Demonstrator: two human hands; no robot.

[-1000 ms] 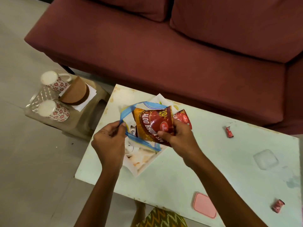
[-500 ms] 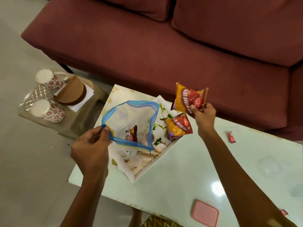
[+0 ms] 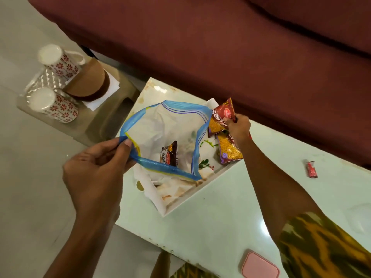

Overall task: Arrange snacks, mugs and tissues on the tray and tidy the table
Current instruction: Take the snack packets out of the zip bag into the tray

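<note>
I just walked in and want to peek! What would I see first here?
First, the big clear zip bag with a blue rim, held open over the tray by the left hand, with one small dark snack packet inside. Next, the right hand gripping a red and yellow snack packet at the tray's far edge. On a low stool to the left, two flowered mugs stand upside down.

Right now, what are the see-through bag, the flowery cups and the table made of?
Bag: thin clear plastic, probably; it crinkles, with a blue zip strip around its mouth. Cups: look like glazed ceramic, white and smooth with printed red flowers. Table: a hard glossy top, maybe glass or polished stone; it mirrors a lamp's glare.
</note>
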